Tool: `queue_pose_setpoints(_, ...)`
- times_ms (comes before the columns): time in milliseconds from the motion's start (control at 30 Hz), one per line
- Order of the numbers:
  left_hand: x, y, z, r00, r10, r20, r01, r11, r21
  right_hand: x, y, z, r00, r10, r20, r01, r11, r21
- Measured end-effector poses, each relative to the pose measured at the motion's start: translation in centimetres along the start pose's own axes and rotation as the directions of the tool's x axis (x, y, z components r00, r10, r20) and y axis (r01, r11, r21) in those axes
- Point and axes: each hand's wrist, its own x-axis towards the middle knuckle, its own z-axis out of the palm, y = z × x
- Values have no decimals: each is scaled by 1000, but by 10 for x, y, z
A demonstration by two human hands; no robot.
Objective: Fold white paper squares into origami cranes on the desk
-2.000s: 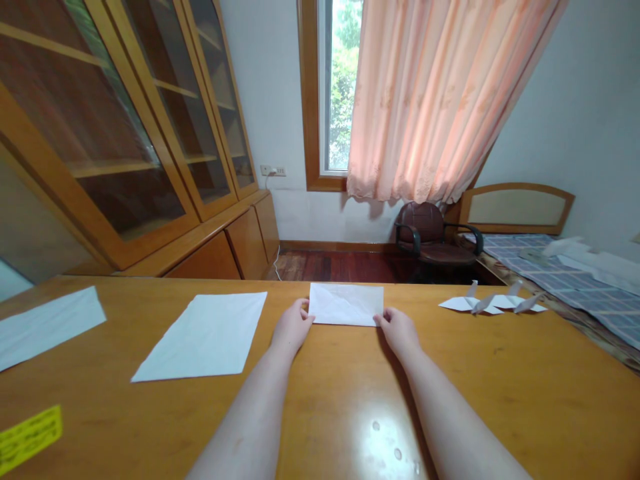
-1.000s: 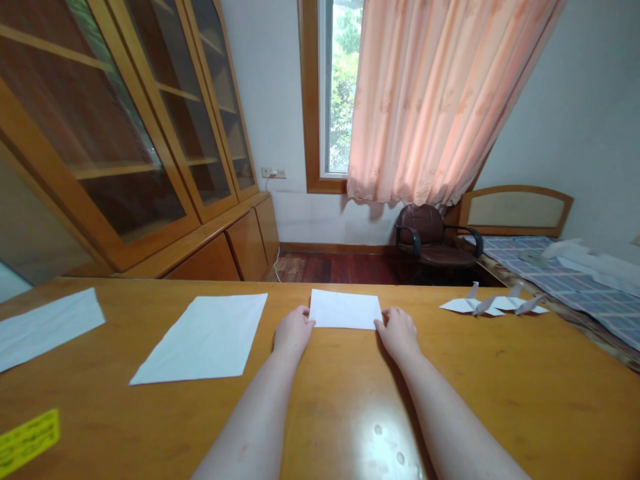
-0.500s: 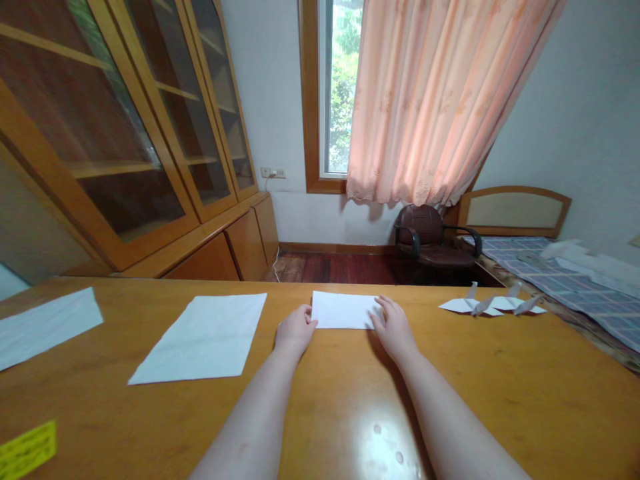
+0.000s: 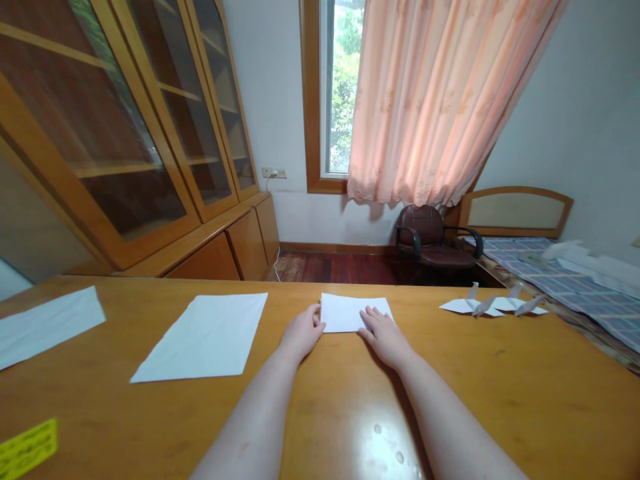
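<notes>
right hand (image 4: 383,333) has slid left onto the folded paper (image 4: 345,311), fingers flat and a little spread on it. left hand (image 4: 303,331) is curled at the paper's left edge, fingertips touching it. paper lies flat on the table (image 4: 500,373), near its far edge.

White folded paper (image 4: 345,313) under my hands, worktop (image 4: 320,400) orange-brown wood, yellow sticker (image 4: 27,448), curtain (image 4: 430,100) peach, bed (image 4: 590,287) blue plaid.
</notes>
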Motion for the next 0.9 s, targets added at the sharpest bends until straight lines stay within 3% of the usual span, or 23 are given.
queue_pose_setpoints(300, -2, 3, 0, 1000, 4, 6, -4, 1000, 4, 1, 9, -2, 968, 222, -116, -227, 973, -31)
queue_pose_setpoints(467, -2, 6, -6, 997, -64, -32, 66, 994, 84, -1, 5, -6, 969, 171, -176, -180, 983, -35)
queue_pose_setpoints(567, -3, 7, -11, 979, -113, -169, 144, 973, 182, -2, 3, -7, 980, 90, -177, -93, 996, -11)
queue_pose_setpoints(667, -5, 7, -14, 947, -91, -307, 169, 957, 237, -3, 2, -6, 986, 38, -162, -36, 999, 14)
queue_pose_setpoints(800, -5, 7, -13, 947, -22, -322, 105, 965, 242, -3, 3, -4, 991, 36, -128, -36, 999, 6)
queue_pose_setpoints(900, -5, 8, -9, 961, 105, -256, -43, 970, 239, -4, 2, -5, 998, 6, -62, -6, 1000, 12)
